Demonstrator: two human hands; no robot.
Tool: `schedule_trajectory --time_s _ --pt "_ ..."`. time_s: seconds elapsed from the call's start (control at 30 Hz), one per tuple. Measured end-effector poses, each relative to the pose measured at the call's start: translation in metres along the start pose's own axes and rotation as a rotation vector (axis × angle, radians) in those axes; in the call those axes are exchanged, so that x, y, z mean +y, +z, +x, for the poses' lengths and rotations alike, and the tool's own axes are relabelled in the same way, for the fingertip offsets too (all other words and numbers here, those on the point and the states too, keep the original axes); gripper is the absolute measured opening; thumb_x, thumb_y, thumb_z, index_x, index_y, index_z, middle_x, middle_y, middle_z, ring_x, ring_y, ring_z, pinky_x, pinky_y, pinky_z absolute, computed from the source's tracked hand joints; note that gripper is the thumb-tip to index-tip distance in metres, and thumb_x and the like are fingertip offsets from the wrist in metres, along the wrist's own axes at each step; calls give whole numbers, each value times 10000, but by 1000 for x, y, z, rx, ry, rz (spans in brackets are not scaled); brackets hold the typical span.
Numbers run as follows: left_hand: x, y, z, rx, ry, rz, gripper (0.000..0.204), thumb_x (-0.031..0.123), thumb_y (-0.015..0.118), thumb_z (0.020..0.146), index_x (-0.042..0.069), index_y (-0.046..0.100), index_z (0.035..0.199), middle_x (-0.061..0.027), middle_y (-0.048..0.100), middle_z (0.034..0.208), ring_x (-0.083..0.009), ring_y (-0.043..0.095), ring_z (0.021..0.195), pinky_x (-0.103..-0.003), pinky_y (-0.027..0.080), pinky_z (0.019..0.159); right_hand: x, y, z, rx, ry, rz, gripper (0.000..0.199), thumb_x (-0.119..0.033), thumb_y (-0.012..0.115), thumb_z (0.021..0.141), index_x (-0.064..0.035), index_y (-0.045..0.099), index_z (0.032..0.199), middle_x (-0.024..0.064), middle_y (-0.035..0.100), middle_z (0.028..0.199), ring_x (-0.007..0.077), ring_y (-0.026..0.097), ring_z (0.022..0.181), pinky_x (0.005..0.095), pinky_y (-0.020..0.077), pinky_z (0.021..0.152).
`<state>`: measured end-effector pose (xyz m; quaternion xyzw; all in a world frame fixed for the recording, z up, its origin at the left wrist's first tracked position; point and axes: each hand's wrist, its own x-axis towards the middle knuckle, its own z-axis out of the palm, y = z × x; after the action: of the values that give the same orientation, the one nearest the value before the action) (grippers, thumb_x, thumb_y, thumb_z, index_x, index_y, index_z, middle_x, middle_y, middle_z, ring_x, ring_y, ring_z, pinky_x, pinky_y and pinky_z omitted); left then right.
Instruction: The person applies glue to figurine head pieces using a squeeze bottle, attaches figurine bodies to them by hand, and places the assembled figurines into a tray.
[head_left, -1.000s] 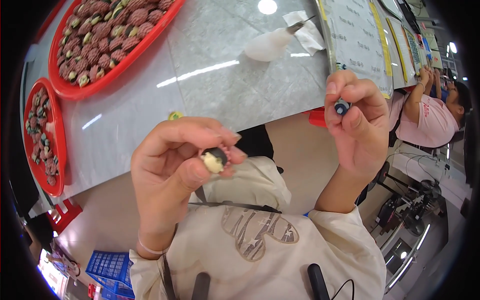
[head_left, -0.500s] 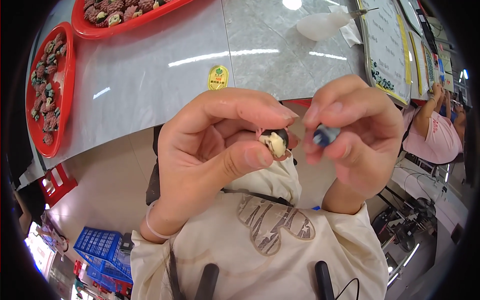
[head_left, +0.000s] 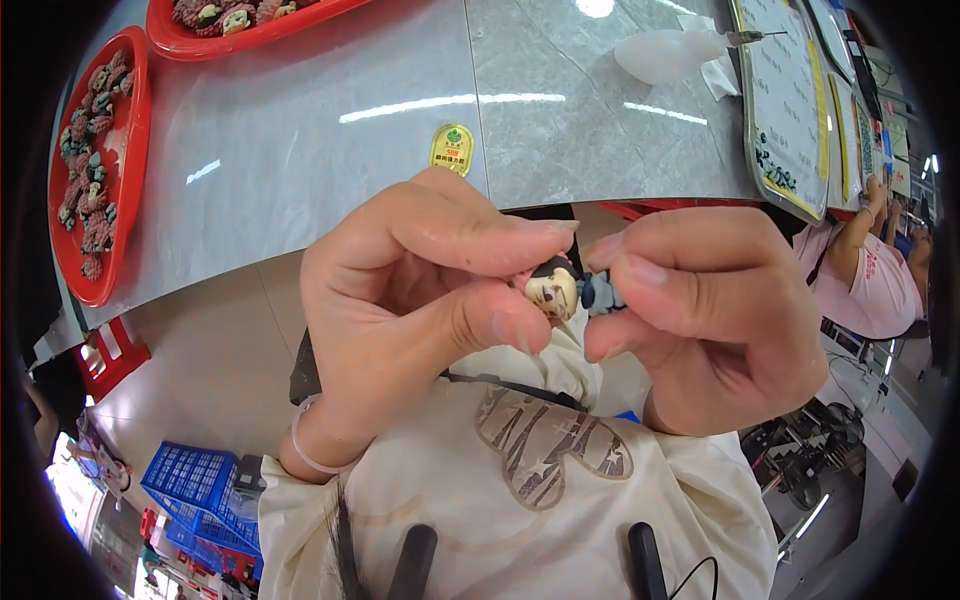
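Note:
My left hand (head_left: 430,280) pinches a small figurine head (head_left: 553,289) between thumb and forefinger. The head has a pale face, dark hair and a bit of pink at its back. In my right hand (head_left: 700,310), thumb and fingertips hold a tiny blue-grey figurine body (head_left: 601,293). The body's dark upper end is right up against the lower side of the head; whether the two are joined I cannot tell. Both hands are over my lap, just off the table's near edge.
On the grey table (head_left: 270,190) are a red oval tray (head_left: 137,150) of small figurine parts and another red tray (head_left: 200,47) behind it. A gold sticker (head_left: 452,150), a white squeeze bottle with needle tip (head_left: 665,57) and a board (head_left: 790,110) with small dark parts lie farther right. Blue crates (head_left: 195,480) stand at lower left.
My right hand has moved left and turned, bringing the blue-grey body up to the head. My left hand has turned the face slightly and still pinches the head.

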<state>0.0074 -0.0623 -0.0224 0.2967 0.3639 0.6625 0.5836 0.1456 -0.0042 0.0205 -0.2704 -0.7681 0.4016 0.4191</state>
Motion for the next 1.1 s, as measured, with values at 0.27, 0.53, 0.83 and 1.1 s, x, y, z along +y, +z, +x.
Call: schedule_trajectory --time_s 0.27,0.53,0.83,1.1 --pt "6 -7 8 -7 101 256 240 162 690 664 15 548 789 -115 550 805 -160 550 781 -247 441 696 7 3 6 -10 5 -34 227 16 696 575 17 563 759 148 556 736 183 578 614 216 480 504" --pt "20 -4 15 -126 -161 -58 363 233 618 739 -35 515 961 -124 537 923 -182 540 815 -259 441 687 9 5 11 3 -272 -365 232 -131 698 609 -50 634 817 84 502 847 160 508 664 244 418 533" --pt "130 -77 40 656 401 1346 243 10 452 773 -41 526 999 -139 531 1036 -146 516 892 -223 420 726 33 -39 3 184 -172 -344 435 -406 445 824 9 551 900 178 489 888 196 447 690 260 371 570" --pt "94 -45 128 26 415 1671 176 88 574 717 13 515 865 -74 541 849 -136 530 739 -235 412 624 44 -55 7 244 -36 -257 322 -264 470 832 42 541 899 145 498 834 182 441 699 258 359 603"
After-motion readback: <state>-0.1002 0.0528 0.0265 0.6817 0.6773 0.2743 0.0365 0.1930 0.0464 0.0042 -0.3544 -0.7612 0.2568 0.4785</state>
